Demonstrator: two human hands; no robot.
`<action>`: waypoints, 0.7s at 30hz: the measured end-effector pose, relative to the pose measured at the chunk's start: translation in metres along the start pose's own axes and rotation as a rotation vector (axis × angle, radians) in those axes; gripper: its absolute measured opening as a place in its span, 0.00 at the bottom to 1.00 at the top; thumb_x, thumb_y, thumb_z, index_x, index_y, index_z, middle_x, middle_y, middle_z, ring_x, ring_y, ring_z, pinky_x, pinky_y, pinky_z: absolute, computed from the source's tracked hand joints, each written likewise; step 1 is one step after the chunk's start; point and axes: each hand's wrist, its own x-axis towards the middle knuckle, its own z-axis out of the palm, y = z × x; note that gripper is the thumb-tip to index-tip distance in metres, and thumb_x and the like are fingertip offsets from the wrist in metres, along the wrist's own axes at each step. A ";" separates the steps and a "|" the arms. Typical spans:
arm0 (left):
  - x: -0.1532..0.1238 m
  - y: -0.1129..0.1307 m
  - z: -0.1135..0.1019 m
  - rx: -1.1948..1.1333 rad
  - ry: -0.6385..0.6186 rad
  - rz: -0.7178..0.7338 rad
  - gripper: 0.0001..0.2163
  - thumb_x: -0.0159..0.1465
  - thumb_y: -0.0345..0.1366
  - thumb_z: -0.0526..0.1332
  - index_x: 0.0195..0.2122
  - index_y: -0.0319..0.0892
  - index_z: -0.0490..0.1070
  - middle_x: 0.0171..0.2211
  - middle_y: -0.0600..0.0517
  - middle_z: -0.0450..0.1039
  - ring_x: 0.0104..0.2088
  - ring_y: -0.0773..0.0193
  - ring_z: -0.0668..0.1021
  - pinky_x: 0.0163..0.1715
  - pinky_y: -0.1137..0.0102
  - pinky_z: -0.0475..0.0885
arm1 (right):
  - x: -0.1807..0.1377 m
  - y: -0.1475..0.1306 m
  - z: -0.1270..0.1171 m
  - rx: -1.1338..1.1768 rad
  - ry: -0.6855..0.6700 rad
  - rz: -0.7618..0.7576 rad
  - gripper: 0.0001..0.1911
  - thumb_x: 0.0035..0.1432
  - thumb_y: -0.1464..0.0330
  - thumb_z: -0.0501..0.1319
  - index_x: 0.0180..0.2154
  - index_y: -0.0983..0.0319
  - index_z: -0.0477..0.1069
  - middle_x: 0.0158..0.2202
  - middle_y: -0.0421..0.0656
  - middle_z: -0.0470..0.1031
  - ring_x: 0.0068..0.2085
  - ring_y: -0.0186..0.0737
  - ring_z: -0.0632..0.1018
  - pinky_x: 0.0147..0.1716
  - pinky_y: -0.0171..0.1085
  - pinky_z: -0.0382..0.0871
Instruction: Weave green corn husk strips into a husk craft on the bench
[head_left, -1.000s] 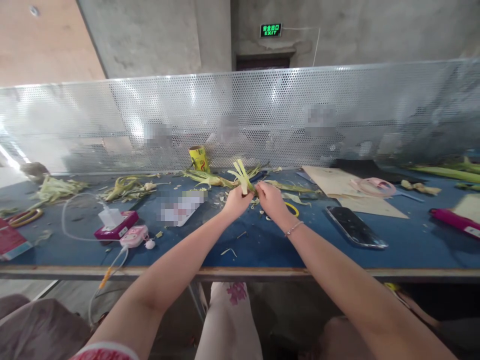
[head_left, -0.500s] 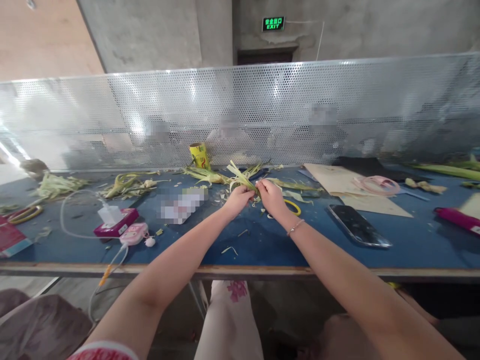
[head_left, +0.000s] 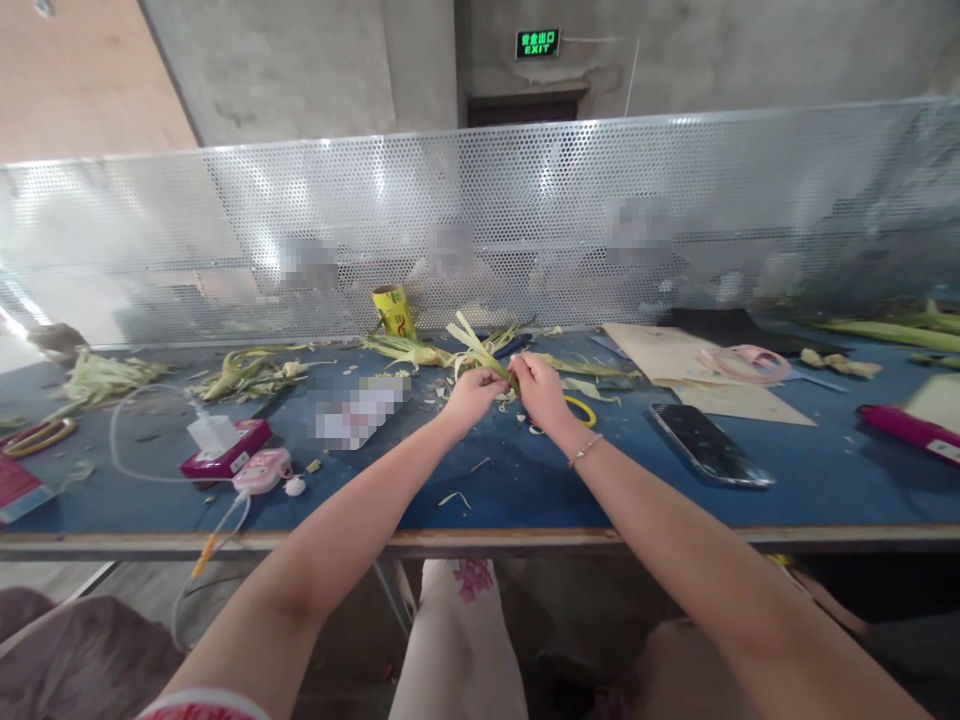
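Observation:
Pale green leaf strips (head_left: 474, 342), looking like husk or long plant leaves, stick up and to the left from between my two hands. My left hand (head_left: 477, 396) is closed with thumb and fingers pinching the lower end of the strips. Close beside it, my right hand (head_left: 541, 390) is also closed, its fingertips pinching the same bundle from the right. Just behind my hands lie more loose green leaves (head_left: 405, 352). A yellow ring-like handle (head_left: 581, 410) shows partly behind my right wrist. The exact grip points are small and partly hidden by my fingers.
A black phone (head_left: 709, 445) lies to the right, below tan paper sheets (head_left: 675, 370) with a pink ring (head_left: 750, 364). A yellow cylinder (head_left: 394, 312) stands before the perforated metal screen (head_left: 300, 200). Left are a purple box (head_left: 225, 455), a charging cable and leaf heaps (head_left: 112, 375).
The view has shifted slightly, so most things sit a little farther left. Both hands stay together on the leaf strips, with only small finger movement.

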 end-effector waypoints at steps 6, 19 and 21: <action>-0.002 0.002 0.001 -0.192 -0.038 -0.087 0.09 0.55 0.31 0.59 0.21 0.40 0.59 0.11 0.63 0.48 0.12 0.78 0.53 0.14 0.77 0.45 | -0.003 -0.008 0.000 0.021 0.041 -0.028 0.17 0.62 0.58 0.48 0.23 0.58 0.55 0.20 0.37 0.60 0.25 0.36 0.63 0.27 0.37 0.53; -0.005 0.005 0.001 -0.276 -0.221 -0.240 0.16 0.55 0.35 0.62 0.18 0.40 0.56 0.12 0.63 0.46 0.11 0.80 0.49 0.13 0.79 0.40 | -0.005 -0.012 -0.002 0.224 -0.003 0.088 0.21 0.61 0.52 0.49 0.23 0.57 0.54 0.19 0.35 0.56 0.22 0.35 0.61 0.24 0.37 0.54; -0.003 0.003 0.001 -0.285 -0.233 -0.253 0.14 0.55 0.34 0.61 0.18 0.39 0.57 0.12 0.62 0.47 0.11 0.80 0.49 0.12 0.79 0.41 | -0.005 -0.011 -0.001 0.223 0.014 0.082 0.22 0.60 0.50 0.49 0.22 0.58 0.55 0.19 0.36 0.57 0.22 0.35 0.61 0.24 0.37 0.55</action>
